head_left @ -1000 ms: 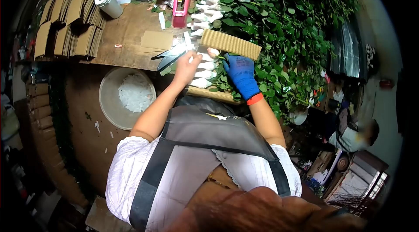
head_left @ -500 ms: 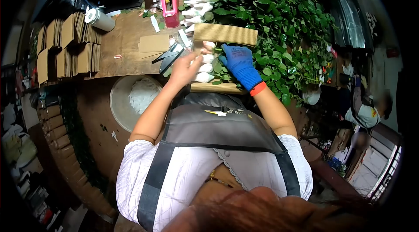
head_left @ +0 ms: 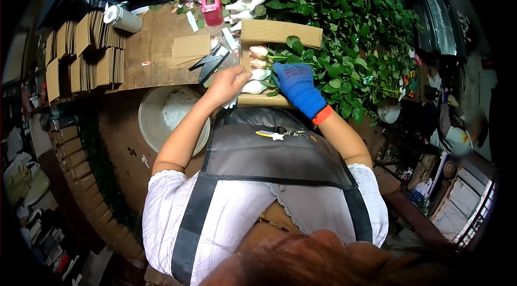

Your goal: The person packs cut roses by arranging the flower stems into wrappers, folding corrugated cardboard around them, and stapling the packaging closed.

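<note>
My bare left hand [head_left: 227, 85] pinches the tip of a white net sleeve [head_left: 260, 74] on a rosebud; white netting also hangs below its palm. Another white-sleeved bud [head_left: 253, 87] lies just under it. Two pale pink roses [head_left: 258, 51] lie bare above these, heads to the left. My right hand [head_left: 295, 77], in a blue knit glove, closes on the rose stems [head_left: 273, 82] just right of the heads; its fingertips are partly hidden. Corrugated cardboard [head_left: 281, 33] lies beneath and around the roses, with its folded edges above and below.
Black-handled scissors [head_left: 210, 64] and flat cardboard pieces [head_left: 191, 49] lie left. A pink tape dispenser [head_left: 210, 0] stands behind, beside several sleeved roses [head_left: 245, 3]. Leafy stems [head_left: 350, 33] cover the right side. A white bucket [head_left: 156, 119] sits below the table's edge.
The upper rose heads now show bare and pink, where white netting partly covered them before. White netting now hangs below my left hand. Both hands have shifted slightly.
</note>
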{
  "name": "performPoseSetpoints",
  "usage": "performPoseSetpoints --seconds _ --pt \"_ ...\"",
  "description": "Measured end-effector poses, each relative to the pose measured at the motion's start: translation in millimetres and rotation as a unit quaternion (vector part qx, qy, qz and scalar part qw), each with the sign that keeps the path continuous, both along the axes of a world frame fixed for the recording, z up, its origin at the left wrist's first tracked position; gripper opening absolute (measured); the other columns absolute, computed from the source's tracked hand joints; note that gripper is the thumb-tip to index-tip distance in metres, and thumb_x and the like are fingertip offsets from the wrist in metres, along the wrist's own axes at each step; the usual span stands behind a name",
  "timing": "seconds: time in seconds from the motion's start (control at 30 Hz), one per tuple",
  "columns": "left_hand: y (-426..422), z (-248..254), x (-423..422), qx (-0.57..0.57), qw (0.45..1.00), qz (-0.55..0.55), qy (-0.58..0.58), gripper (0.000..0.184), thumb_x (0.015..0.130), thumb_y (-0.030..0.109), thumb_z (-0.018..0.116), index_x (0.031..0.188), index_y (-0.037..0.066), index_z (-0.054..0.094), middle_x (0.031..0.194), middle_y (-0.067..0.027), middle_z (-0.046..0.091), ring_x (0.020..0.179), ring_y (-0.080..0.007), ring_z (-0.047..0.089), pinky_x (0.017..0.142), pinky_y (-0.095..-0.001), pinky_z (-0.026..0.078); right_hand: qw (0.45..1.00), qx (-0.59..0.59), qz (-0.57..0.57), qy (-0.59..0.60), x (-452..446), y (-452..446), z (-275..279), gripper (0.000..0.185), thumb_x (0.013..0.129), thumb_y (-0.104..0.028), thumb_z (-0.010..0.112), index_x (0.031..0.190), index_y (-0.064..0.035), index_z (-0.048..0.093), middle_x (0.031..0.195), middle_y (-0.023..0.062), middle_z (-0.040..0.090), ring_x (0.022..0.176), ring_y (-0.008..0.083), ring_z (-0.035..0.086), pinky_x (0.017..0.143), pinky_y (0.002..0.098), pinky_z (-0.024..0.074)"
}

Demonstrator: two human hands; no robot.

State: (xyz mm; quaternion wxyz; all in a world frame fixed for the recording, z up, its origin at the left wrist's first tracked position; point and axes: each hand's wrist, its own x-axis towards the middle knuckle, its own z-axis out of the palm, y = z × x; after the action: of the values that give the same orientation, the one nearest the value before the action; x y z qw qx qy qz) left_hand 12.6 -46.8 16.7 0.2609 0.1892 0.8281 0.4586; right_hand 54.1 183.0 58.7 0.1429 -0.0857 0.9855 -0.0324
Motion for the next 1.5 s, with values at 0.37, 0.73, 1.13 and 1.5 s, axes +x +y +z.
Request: performPoseSetpoints --seconds 0.37,0.73,1.13,1.5 --pt "-45.5 18.9 7.0 -0.001 0.996 0.082 -0.028 0.028 0.091 0.025 0.072 0.079 0.003 0.058 0.079 -0.0052 0.064 0.072 -0.0104 0.056 0.066 -0.0291 0.046 0.989 -0.141 0.011 -0.041 12.5 10.4 50.3 0.026 0.091 -0.039 0.059 0.102 -0.0152 0.063 0.085 0.0109 0.070 0.081 0.0313 0.068 0.070 0.0470 0.0516" --pt "-5.4 18.8 34.4 0.072 0.994 0.068 -0.038 0.030 0.099 0.028 0.061 0.089 0.000 0.064 0.071 -0.0067 0.060 0.068 -0.0105 0.052 0.064 -0.0306 0.045 0.984 0.029 0.118 -0.131 0.1 -7.0 24.8 0.022 0.090 -0.035 0.059 0.095 -0.0148 0.067 0.086 0.0113 0.072 0.082 0.0307 0.070 0.069 0.0470 0.0535" --pt "-154.0 -14.8 52.5 -0.451 0.889 -0.056 0.063 0.040 0.082 0.033 0.077 0.113 0.011 0.066 0.116 -0.0146 0.062 0.102 -0.0363 0.064 0.080 -0.0484 0.052 0.974 0.059 0.122 -0.184 -6.6 -0.7 35.3 0.028 0.092 -0.038 0.059 0.100 -0.0123 0.065 0.089 0.0131 0.071 0.089 0.0312 0.070 0.078 0.0470 0.0534" --pt "-19.0 -21.5 -9.7 0.087 0.986 -0.081 0.120 0.075 0.080 0.032 0.081 0.142 0.016 0.042 0.152 -0.0233 0.027 0.143 -0.0418 0.028 0.115 -0.0475 0.029 0.968 0.055 0.142 -0.202 -7.4 0.7 37.0 0.019 0.091 -0.028 0.060 0.098 -0.0122 0.069 0.094 0.0135 0.074 0.091 0.0300 0.072 0.072 0.0454 0.0555"
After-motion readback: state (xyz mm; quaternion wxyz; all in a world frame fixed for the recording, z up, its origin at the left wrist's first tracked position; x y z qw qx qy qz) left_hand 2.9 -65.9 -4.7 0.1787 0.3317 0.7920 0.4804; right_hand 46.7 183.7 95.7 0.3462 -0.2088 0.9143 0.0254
